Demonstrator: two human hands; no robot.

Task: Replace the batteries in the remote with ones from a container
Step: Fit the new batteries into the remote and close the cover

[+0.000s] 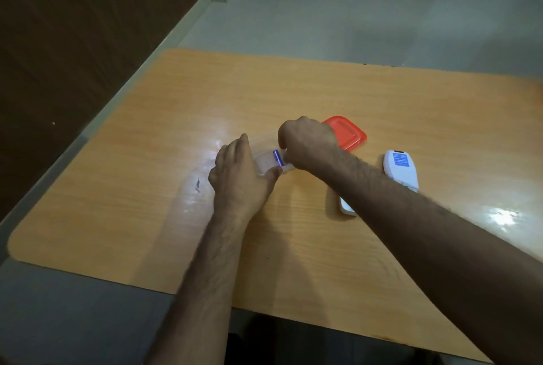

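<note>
The person is at the step of getting a new battery out of the box, I think. A small see-through plastic box (264,156) sits on the shiny orange wooden table (382,106), and its flat red plastic lid (351,132) lies on the table just behind it, so the box is already open. The left hand (238,173) wraps around the near left side of the box, with the thumb pressed on the front edge, so it is clamped on the box to keep it from sliding. The right hand (305,141) is curled over the right part of the box with its fingers pointing down inside. I cannot tell if those fingers are pinched on anything, because the back of the hand hides them. A thin purple battery (277,158) lies in the box, just beside the right hand and between the two hands. The white remote with a blue label (401,169) lies well to the right, partly under the right arm. Next, the fingers need to pinch the little battery, lift it clear of the box, and carry it over to the remote.
</note>
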